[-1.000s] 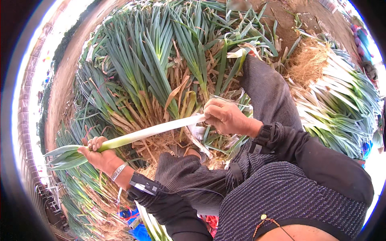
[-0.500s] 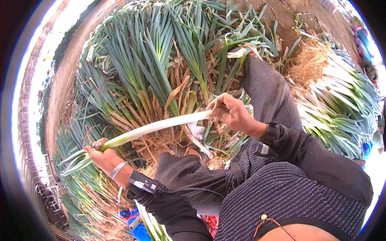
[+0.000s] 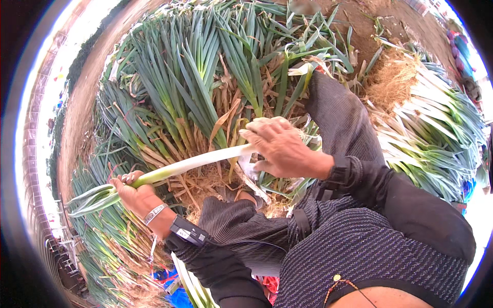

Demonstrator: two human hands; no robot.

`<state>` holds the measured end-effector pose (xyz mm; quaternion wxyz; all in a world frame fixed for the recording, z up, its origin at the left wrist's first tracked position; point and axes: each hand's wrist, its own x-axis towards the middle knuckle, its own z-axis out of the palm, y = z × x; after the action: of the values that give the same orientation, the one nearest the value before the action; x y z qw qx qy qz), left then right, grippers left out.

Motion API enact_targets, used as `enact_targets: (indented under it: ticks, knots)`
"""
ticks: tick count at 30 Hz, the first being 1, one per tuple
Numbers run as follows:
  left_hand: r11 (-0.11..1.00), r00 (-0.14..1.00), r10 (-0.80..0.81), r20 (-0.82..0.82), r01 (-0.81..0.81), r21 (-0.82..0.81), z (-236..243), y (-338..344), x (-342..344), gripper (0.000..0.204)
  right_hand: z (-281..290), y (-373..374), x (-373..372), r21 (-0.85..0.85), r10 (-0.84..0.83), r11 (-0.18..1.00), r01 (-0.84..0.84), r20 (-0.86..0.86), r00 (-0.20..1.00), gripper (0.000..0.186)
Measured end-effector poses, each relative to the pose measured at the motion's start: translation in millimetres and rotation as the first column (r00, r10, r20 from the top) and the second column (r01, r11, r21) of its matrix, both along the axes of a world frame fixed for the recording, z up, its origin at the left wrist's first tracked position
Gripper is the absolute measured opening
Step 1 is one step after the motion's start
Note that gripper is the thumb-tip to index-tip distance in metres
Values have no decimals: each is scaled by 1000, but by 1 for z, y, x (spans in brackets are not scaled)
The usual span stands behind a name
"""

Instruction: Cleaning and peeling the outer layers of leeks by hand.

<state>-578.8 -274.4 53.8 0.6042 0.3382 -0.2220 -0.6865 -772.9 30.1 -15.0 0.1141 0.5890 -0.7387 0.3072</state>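
My left hand (image 3: pixel 134 192) is closed round the green upper part of a long leek (image 3: pixel 197 160), whose leafy tops point left and whose white stem slants up to the right. My right hand (image 3: pixel 280 149) lies over the root end of that leek, fingers loosely apart and curved, thumb lower down; the tip is hidden beneath it. Behind both hands are upright leeks (image 3: pixel 174 87) with dry yellow leaves and tangled roots low down.
At the right lies a pile of white-stemmed leeks (image 3: pixel 426 133) with pale roots (image 3: pixel 390 77). More leeks (image 3: pixel 97 241) are at lower left, near blue plastic (image 3: pixel 179 297). My knee (image 3: pixel 341 118) reaches among the plants. Bare soil (image 3: pixel 375 23) shows at the back.
My right hand has moved a little left and turned over the leek's root end, its fingers now more spread. The leek and left hand shifted slightly right since the earliest frame.
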Motion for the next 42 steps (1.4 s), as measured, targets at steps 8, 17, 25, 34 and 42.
enact_targets:
  ticks: [8,17,25,34,42]
  knots:
    - [994,995,-95,-21,95,45,2,14,-6,30,-42,-22,-9,268,-48,963,16,115,992,24]
    - [906,924,-333,-189,258,-334,15,-13,34,44,-93,70,-41,504,124,807,-309,366,922,27]
    - [708,634,-682,-364,448,-546,18,-10,38,51,-53,84,-63,287,-102,954,-90,591,801,42]
    - [599,514,-773,-371,400,-693,29,9,17,52,-12,42,-26,-59,303,943,-328,565,767,41]
    - [549,372,-824,-427,340,-763,31,15,16,51,-19,28,-8,-79,317,917,-390,739,594,44]
